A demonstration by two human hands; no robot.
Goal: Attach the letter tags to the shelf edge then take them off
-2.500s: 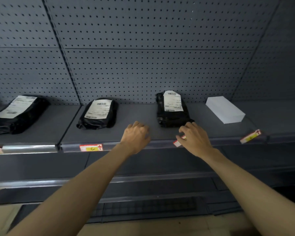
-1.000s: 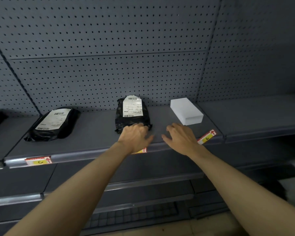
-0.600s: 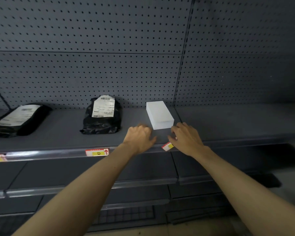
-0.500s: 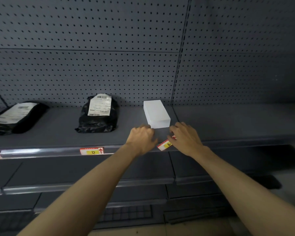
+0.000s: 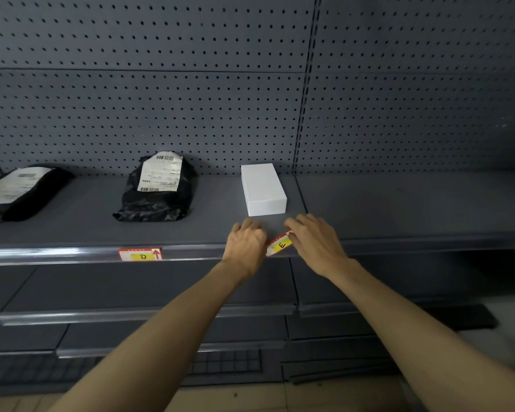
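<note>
A red and yellow tag marked E sits tilted at the shelf edge, just in front of a white box. My left hand and my right hand flank it, fingers on its two ends. Which hand bears the tag I cannot tell. A second tag marked D sits straight in the edge strip further left.
Two black wrapped parcels with white labels lie on the shelf, one in the middle and one at the far left. Grey pegboard backs the shelf. Lower shelves and a floor grille lie below.
The view has shifted right along the shelf. My hands left the D tag in the strip and closed in on the E tag, which stays tilted.
</note>
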